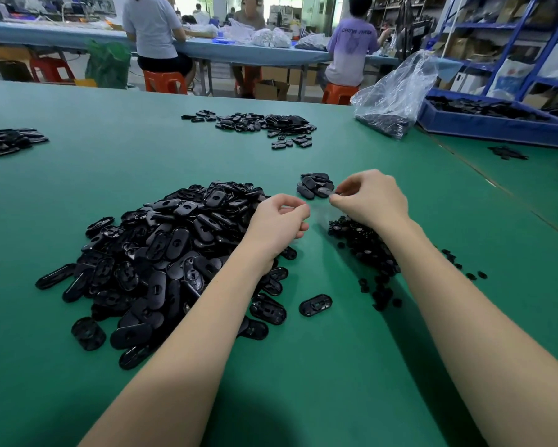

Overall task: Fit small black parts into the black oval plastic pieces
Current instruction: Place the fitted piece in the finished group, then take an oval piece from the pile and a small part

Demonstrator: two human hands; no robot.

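Note:
A big heap of black oval plastic pieces (174,253) lies on the green table (303,366) at centre left. My left hand (277,221) hovers at the heap's right edge, fingers curled, with nothing visible in them. A pile of small black parts (364,253) lies under my right wrist. My right hand (371,198) is raised above that pile. Its fingertips pinch the edge of a blurred oval piece (324,191). That piece is at the small stack of oval pieces (313,185) just left of the hand.
One oval piece (315,304) lies alone between my forearms. More black piles sit at the far middle (264,124) and far left (9,140). A clear plastic bag (397,95) and a blue bin (493,121) stand at the back right. People sit at another table behind.

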